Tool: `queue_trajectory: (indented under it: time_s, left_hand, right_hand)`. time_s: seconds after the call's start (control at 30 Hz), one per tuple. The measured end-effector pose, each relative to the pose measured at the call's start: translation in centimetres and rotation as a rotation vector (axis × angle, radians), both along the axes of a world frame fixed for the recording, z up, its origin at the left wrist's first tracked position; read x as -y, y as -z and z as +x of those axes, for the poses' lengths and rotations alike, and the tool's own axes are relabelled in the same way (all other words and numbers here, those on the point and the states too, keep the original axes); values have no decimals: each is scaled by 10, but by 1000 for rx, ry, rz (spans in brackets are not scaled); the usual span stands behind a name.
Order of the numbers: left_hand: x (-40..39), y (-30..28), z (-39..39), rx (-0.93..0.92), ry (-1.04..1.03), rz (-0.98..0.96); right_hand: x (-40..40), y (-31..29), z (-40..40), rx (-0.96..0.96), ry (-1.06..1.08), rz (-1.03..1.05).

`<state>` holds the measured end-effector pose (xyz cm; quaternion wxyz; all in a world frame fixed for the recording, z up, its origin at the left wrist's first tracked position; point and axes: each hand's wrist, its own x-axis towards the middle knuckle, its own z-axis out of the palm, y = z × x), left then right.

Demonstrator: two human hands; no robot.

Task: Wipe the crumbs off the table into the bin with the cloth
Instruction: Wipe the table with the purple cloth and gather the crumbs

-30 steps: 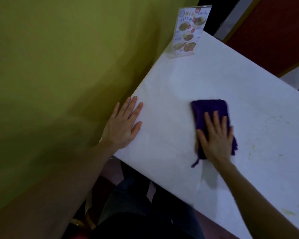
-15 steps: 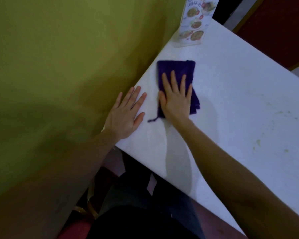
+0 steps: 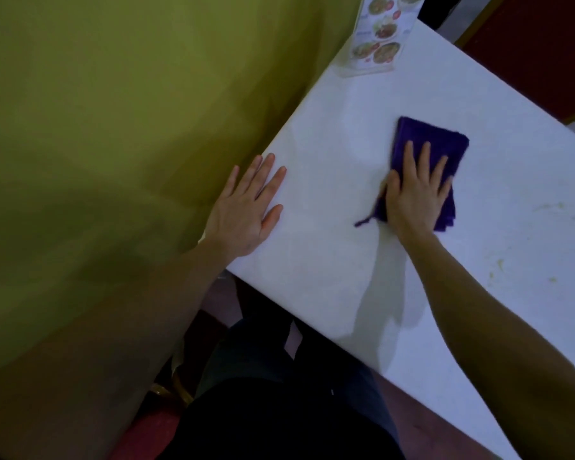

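White smooth table (image 3: 346, 134); right hand (image 3: 415, 197) flat on folded purple cloth (image 3: 435, 141)

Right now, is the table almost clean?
Partly. The white table looks clean near the left hand. The right hand presses the purple cloth flat, mid-wipe. Yellowish crumbs remain further right, and no bin is in view.
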<state>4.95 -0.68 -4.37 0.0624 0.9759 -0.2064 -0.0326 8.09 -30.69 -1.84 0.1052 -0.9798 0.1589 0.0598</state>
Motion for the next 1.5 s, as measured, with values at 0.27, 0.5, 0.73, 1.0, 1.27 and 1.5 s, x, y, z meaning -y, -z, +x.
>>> queue_trajectory:
  time_s: [0.27, 0.5, 0.73, 1.0, 1.27, 1.5]
  left_hand:
    - [0, -1, -1, -3, -3, -14]
    - [1, -1, 0, 7, -4, -16]
    - [2, 0, -2, 10, -6, -9]
    - [0, -5, 0, -29, 1, -22]
    - [50, -24, 57, -12, 173, -61]
    - [103, -12, 109, -25, 115, -18]
  right_hand:
    - [-88, 2, -51, -18, -420, 19]
    - [-4, -1, -70, -58, -243, -45]
    - [-40, 2, 52, 0, -133, -5]
    - [-80, 3, -35, -9, -445, 16]
    - [49, -1, -63, -31, -14, -27]
    - [44, 6, 45, 30, 129, 1]
